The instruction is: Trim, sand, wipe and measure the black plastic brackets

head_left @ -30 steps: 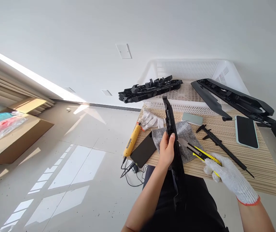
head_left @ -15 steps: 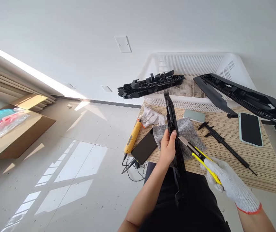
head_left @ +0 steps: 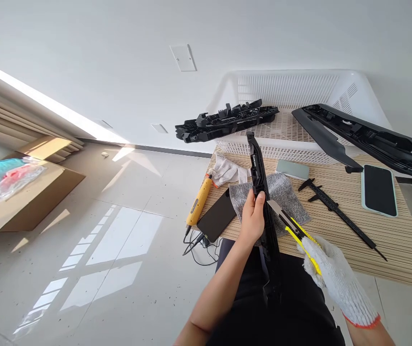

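Note:
My bare left hand [head_left: 252, 217] grips a long black plastic part [head_left: 260, 187] that rises from my lap over the table edge. A white knit glove covers my right hand [head_left: 332, 274], which holds a yellow utility knife [head_left: 292, 227]. The knife's extended blade tip rests against the right side of the black part, just beside my left fingers. Under the part lies a grey cloth [head_left: 281, 194] on the striped wooden table [head_left: 353, 240].
A white plastic basket [head_left: 299, 91] stands at the back with two black plastic parts [head_left: 227, 122] [head_left: 364, 137] across its rim. On the table lie a black caliper [head_left: 339, 214], two phones [head_left: 379, 190] [head_left: 216, 216], a yellow electric screwdriver [head_left: 199, 204], a glove [head_left: 227, 170] and a small grey block [head_left: 292, 169]. A cardboard box [head_left: 22, 192] sits on the floor at left.
My right hand with the knife has drawn slightly back toward me along the black part. The view has tilted a little; my left hand keeps its grip.

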A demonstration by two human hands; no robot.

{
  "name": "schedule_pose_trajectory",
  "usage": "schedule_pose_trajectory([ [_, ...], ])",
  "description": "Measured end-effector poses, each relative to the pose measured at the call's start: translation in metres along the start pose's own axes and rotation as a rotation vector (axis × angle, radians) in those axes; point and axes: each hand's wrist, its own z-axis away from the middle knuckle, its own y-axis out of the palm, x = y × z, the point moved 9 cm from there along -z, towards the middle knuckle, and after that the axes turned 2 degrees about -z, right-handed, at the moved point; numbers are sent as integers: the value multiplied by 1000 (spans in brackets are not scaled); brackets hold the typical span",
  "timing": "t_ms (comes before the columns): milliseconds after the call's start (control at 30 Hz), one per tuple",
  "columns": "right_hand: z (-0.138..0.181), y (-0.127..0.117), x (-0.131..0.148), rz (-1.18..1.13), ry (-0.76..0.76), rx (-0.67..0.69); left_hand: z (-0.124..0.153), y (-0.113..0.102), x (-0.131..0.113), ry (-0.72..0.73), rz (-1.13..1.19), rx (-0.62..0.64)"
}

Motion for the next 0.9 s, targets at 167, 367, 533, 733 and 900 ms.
schedule_pose_trajectory([
  [167,3,1,3,21,-20,-23,0,1,-2,17,23,11],
  [367,7,0,6,46,-27,-56,0,1,-2,15,16,4],
  [533,6,-1,5,52,-42,-77,0,0,-2,20,17,-4],
  [733,6,2,7,52,-28,-88,-2,-1,0,24,21,-14],
  [900,5,-4,18,167,-127,-143,-2,-4,0,9,6,-52],
])
